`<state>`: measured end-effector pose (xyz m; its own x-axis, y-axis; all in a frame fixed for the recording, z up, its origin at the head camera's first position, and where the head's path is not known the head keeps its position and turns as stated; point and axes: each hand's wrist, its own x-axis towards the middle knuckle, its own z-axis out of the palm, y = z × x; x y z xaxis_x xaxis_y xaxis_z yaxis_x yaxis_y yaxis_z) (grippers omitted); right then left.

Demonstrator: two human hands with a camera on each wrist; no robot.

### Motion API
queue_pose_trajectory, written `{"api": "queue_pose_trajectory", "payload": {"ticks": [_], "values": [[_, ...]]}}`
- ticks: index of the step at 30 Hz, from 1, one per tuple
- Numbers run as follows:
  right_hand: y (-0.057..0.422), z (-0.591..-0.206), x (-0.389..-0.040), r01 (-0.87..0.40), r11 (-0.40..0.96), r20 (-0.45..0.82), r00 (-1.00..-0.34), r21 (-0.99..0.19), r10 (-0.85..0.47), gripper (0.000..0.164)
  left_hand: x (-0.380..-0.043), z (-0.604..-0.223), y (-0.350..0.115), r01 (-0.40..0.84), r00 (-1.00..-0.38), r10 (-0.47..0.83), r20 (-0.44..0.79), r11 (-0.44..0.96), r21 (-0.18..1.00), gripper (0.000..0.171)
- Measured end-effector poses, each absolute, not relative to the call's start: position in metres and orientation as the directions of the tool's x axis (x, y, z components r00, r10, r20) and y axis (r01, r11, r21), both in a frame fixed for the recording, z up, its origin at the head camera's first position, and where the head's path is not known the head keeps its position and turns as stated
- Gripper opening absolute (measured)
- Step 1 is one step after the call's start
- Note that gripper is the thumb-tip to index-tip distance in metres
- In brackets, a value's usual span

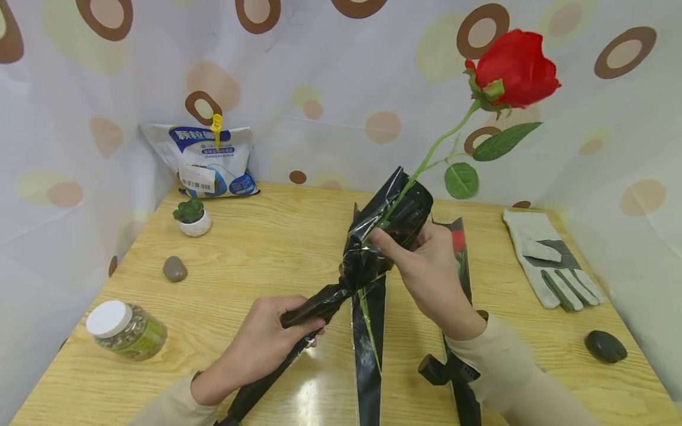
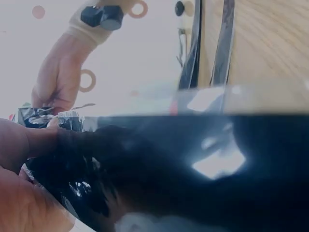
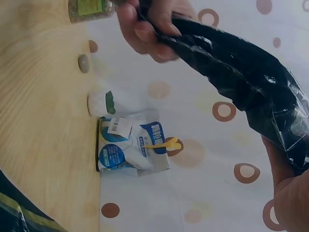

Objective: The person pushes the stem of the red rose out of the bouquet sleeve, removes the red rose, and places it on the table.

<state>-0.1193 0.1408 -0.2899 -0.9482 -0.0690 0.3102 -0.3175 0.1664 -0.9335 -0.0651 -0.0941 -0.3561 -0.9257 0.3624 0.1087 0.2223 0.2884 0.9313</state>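
"So, how is the left hand [image 1: 266, 340] placed?"

"It comes in from the near edge, fingers and thumb curled round the narrow lower part of the black wrapper [image 1: 354, 263], which slants up and to the right above the table [image 1: 256, 236]."

"And the right hand [image 1: 431, 278]?"

"That one grips higher up, near the flared mouth. Its thumb lies across the front, the other fingers go behind, and the forearm reaches in from the lower right."

"Where does the red rose [image 1: 517, 71] sit?"

"Its bloom is well clear of the mouth, up against the patterned cloth [image 1: 341, 77]. The green stem [image 1: 442, 139] runs down into the wrapper, tilted the same way."

"Anything wrapped underneath?"

"Yes, a long flat sleeve [image 1: 369, 378] on the table, a green stem showing through it. Another sleeve [image 1: 462, 266], partly hidden by the right arm, shows a bit of red near its top."

"What about the other containers?"

"At the left, a clear jar [image 1: 141, 337] with its white lid [image 1: 109, 319] on holds small pellets. Farther back, a white pot [image 1: 197, 227] carries a green succulent [image 1: 189, 210]. Behind that, a printed bag [image 1: 234, 157] wears a yellow clip [image 1: 216, 130]; I can't make out its contents."
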Motion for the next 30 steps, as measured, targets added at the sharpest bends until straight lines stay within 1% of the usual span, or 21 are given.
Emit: {"api": "queue_pose_trajectory", "payload": {"ticks": [4,6,9,11,15,18,20,23,25,26,30], "values": [[0.136,-0.293,-0.116,-0.326,0.153,0.307,-0.942,-0.933,-0.135,0.017,-0.067,-0.353,-0.093,0.225,-0.925,0.361,0.119,0.267,0.937,0.001],[0.135,-0.294,-0.115,-0.328,0.137,0.306,-0.938,-0.935,-0.163,0.015,-0.068,-0.352,-0.093,0.224,-0.923,0.364,0.122,0.254,0.941,0.003],[0.135,-0.294,-0.115,-0.328,0.148,0.299,-0.935,-0.933,-0.191,0.016,-0.069,-0.353,-0.093,0.196,-0.915,0.388,0.111,0.186,0.963,0.003],[0.136,-0.293,-0.116,-0.326,0.159,0.296,-0.937,-0.932,-0.185,0.017,-0.069,-0.355,-0.094,0.176,-0.906,0.412,0.094,0.165,0.971,0.005],[0.143,-0.286,-0.119,-0.309,0.072,0.301,-0.948,-0.948,-0.104,0.018,-0.066,-0.364,-0.099,0.163,-0.885,0.464,0.031,0.246,0.955,0.019],[0.148,-0.28,-0.122,-0.315,-0.002,0.314,-0.948,-0.949,-0.055,0.022,-0.064,-0.367,-0.104,0.166,-0.882,0.472,-0.012,0.335,0.928,0.024],[0.149,-0.278,-0.122,-0.312,-0.004,0.312,-0.948,-0.95,-0.063,0.025,-0.065,-0.364,-0.107,0.17,-0.883,0.468,-0.025,0.369,0.914,0.023],[0.147,-0.28,-0.121,-0.287,0.012,0.285,-0.954,-0.958,-0.093,0.027,-0.068,-0.353,-0.108,0.213,-0.893,0.451,0.004,0.413,0.885,0.039],[0.144,-0.283,-0.119,-0.269,0.038,0.263,-0.957,-0.962,-0.123,0.027,-0.07,-0.345,-0.105,0.248,-0.899,0.435,0.05,0.413,0.876,0.047],[0.142,-0.285,-0.119,-0.264,0.052,0.255,-0.957,-0.963,-0.138,0.026,-0.071,-0.341,-0.103,0.267,-0.902,0.424,0.076,0.41,0.872,0.046],[0.138,-0.288,-0.116,-0.273,0.087,0.252,-0.948,-0.958,-0.196,0.023,-0.073,-0.335,-0.095,0.304,-0.895,0.423,0.142,0.344,0.888,0.03]]}}
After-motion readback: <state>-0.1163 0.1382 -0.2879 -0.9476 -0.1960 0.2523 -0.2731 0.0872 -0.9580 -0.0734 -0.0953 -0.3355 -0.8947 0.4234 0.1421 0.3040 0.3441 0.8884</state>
